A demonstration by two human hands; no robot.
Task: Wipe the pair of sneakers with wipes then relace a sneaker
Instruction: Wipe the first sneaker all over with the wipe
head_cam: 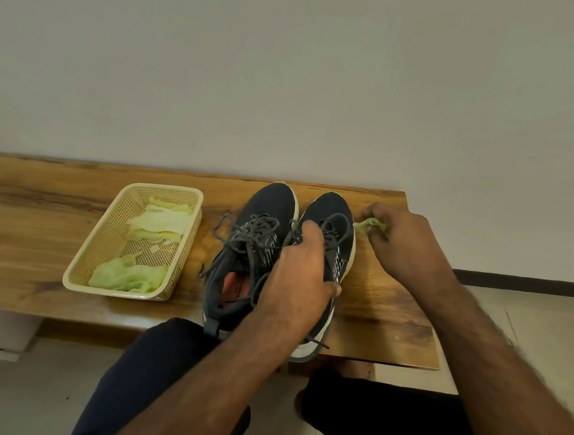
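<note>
Now the right sneaker (333,217) is gripped by the left hand (300,273); a green wipe (369,225) is pinched by the right hand (400,243) at its three o'clock side.

The wooden bench (57,199) offers open surface to the left of the basket (113,231) and along its rear edge by the wall (289,80), while a narrow strip of bare wood separates the basket from the left sneaker (262,212), partly crossed by that shoe's loose laces (224,228). The two sneakers stand side by side, touching, which leaves no passage between them (the left hand (300,273) lies over the right sneaker (334,210) and blocks access from above). To the right, the right hand (403,243) holding a wipe (369,225) occupies the far part of the strip beside that shoe, with bare bench nearer the front edge and out to the right end.
</note>
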